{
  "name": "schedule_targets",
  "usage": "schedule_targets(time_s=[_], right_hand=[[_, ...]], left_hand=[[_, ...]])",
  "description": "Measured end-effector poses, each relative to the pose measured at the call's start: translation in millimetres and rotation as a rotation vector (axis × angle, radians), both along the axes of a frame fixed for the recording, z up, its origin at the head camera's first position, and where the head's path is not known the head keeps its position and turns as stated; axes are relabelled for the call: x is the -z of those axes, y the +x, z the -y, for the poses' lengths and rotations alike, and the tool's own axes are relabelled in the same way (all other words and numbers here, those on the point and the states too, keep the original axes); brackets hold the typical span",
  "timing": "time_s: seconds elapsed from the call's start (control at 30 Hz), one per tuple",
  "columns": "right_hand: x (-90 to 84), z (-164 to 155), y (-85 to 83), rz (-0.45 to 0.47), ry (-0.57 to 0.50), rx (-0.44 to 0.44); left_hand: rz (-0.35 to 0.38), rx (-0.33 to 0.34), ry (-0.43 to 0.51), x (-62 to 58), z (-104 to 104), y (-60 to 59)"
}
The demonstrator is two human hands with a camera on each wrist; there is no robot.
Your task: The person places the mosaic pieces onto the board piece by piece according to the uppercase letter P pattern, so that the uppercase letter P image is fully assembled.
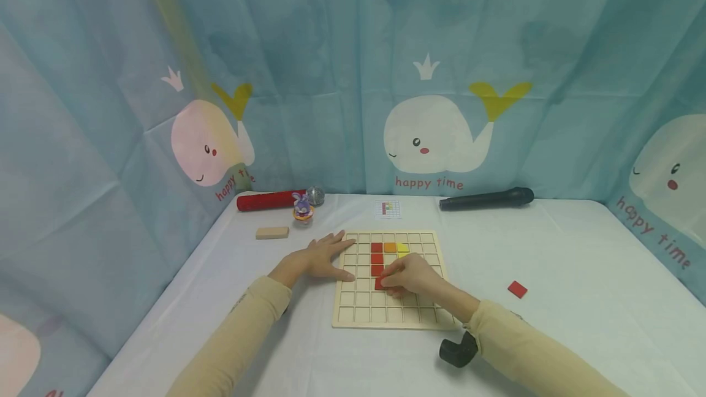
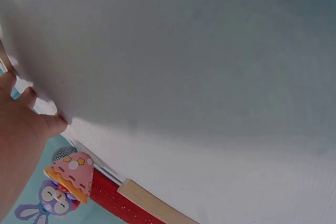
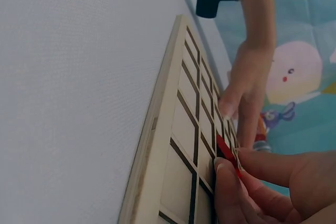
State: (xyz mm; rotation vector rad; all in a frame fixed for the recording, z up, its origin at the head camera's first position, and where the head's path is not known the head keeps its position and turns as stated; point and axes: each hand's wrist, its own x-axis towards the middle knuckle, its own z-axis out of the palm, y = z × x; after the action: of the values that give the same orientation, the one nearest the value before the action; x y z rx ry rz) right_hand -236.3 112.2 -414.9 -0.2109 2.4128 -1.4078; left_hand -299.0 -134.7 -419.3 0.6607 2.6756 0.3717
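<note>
A wooden grid board (image 1: 362, 315) lies on the white table. My right hand (image 1: 413, 274) pinches a red square tile (image 1: 379, 284) between thumb and fingers, low over the board; in the right wrist view that tile (image 3: 226, 149) stands tilted against the grid lines. Just beyond it, several red tiles (image 1: 377, 258) form a column in the grid. An orange tile (image 1: 390, 247) and a yellow tile (image 1: 403, 247) continue the top row; the hand partly hides more yellow below. With fingers spread, my left hand (image 1: 320, 259) rests on the board's left edge.
One loose red tile (image 1: 517, 289) lies right of the board. A small card with a coloured grid (image 1: 388, 209) lies behind it. Farther back are a red microphone (image 1: 270, 200), a black microphone (image 1: 485, 199), a purple rabbit toy (image 1: 303, 207) and a wooden block (image 1: 272, 233).
</note>
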Motion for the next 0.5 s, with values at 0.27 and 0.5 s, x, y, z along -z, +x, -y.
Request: schedule_targets(time_s=[0.27, 0.5], right_hand=[[0.2, 0.1, -1.7, -0.028, 0.019, -0.004], [-1.1, 0.9, -2.3, -0.022, 0.012, -0.003]], left_hand=[[0.005, 0.000, 0.003, -0.8, 0.1, 0.2], [0.003, 0.003, 0.006, -1.3, 0.3, 0.5]])
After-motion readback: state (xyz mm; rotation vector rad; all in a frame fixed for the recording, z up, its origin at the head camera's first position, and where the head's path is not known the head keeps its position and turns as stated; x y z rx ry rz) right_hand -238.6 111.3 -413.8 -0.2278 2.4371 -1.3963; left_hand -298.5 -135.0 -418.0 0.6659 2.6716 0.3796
